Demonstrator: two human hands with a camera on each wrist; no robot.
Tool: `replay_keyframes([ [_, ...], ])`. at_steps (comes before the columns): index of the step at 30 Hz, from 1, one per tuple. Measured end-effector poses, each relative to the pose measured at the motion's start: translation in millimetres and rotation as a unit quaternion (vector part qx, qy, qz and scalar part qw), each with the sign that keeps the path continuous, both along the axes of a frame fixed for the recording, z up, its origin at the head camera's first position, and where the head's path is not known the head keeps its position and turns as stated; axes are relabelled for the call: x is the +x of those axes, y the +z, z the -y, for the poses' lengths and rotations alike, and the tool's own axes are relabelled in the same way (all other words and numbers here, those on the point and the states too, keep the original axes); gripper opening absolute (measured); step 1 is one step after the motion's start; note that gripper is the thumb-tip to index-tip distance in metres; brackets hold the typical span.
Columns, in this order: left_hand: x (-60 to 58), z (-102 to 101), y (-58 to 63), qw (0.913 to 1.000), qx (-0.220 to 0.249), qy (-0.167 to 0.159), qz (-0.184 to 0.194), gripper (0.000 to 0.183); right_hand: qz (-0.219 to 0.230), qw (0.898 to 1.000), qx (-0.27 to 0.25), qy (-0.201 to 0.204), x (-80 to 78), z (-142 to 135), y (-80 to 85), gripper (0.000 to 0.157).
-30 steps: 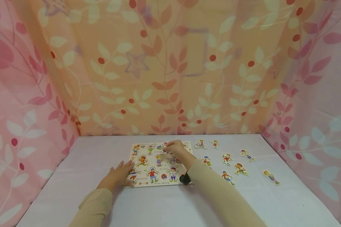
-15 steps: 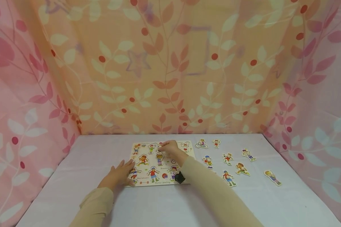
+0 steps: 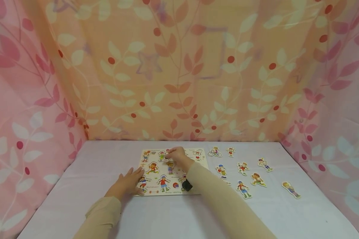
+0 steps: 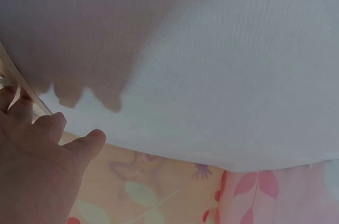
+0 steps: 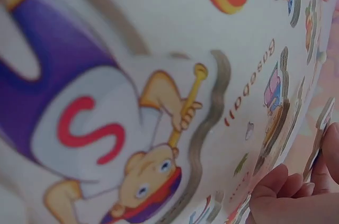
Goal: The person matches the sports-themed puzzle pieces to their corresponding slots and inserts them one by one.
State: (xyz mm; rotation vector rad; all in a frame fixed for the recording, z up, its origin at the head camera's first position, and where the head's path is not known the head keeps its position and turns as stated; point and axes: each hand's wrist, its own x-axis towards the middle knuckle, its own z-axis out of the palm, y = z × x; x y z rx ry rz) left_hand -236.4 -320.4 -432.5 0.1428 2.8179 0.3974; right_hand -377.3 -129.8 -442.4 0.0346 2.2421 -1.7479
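Note:
A cream peg-less puzzle board (image 3: 161,170) with sports figures lies on the table. My left hand (image 3: 125,182) rests with spread fingers on its left edge; in the left wrist view the same hand (image 4: 42,155) reaches over that edge. My right hand (image 3: 180,158) is above the board's upper middle, pinching a flat puzzle piece (image 3: 166,160) between thumb and fingers. The right wrist view shows this puzzle piece (image 5: 321,128) edge-on, its picture hidden. Close to that camera is the baseball figure (image 5: 90,123) with an S on its shirt.
Several loose figure pieces lie right of the board, among them a cyclist (image 3: 215,152), a runner (image 3: 258,180) and, farthest right, a tilted figure (image 3: 291,190). A black wrist device (image 3: 186,185) sits by the right sleeve. Floral curtains (image 3: 179,83) enclose the white table (image 3: 167,215).
My right hand has moved left across the upper part of the board, still pinching the piece. The left hand stays on the board's edge. The view has shifted slightly.

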Motion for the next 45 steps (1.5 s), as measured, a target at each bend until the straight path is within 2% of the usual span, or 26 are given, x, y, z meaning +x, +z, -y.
replay_keyframes([
  [4,1.1,0,1.8,1.0,0.0,0.001,-0.002,0.091,-0.002,1.0,-0.005,0.007,-2.8,6,-0.2,0.011],
  [10,-0.6,0,-0.2,1.0,-0.005,-0.001,0.0,0.091,0.008,1.0,-0.006,-0.003,-7.6,15,-3.2,0.012],
  [16,-0.1,-1,0.2,1.0,-0.005,0.003,0.001,0.091,0.008,1.0,0.009,0.016,-9.3,18,-3.9,0.012],
  [23,-1.7,-1,-2.6,0.9999,-0.004,0.01,0.004,0.092,0.021,0.999,0.036,0.028,-7.2,21,-1.4,0.014],
  [28,-2.6,-1,-3.3,0.9999,-0.004,0.014,0.004,0.091,0.0,0.996,0.075,0.046,-5.5,22,0.7,0.012],
  [32,-2.1,-1,-3.0,0.9999,-0.005,0.012,0.001,0.091,-0.029,0.989,0.136,0.052,-3.8,22,4.7,0.014],
  [38,-1.7,-2,-0.9,0.9999,-0.009,0.009,-0.003,0.091,-0.071,0.971,0.214,0.083,-4.5,23,9.9,0.016],
  [43,-1.6,-2,-0.1,0.9999,-0.009,0.01,0.001,0.091,-0.082,0.961,0.244,0.096,-8.0,26,7.4,0.015],
  [45,-1.7,-2,-1.0,0.9999,-0.012,0.009,0.002,0.09,-0.074,0.963,0.242,0.096,-9.6,28,5.4,0.015],
])
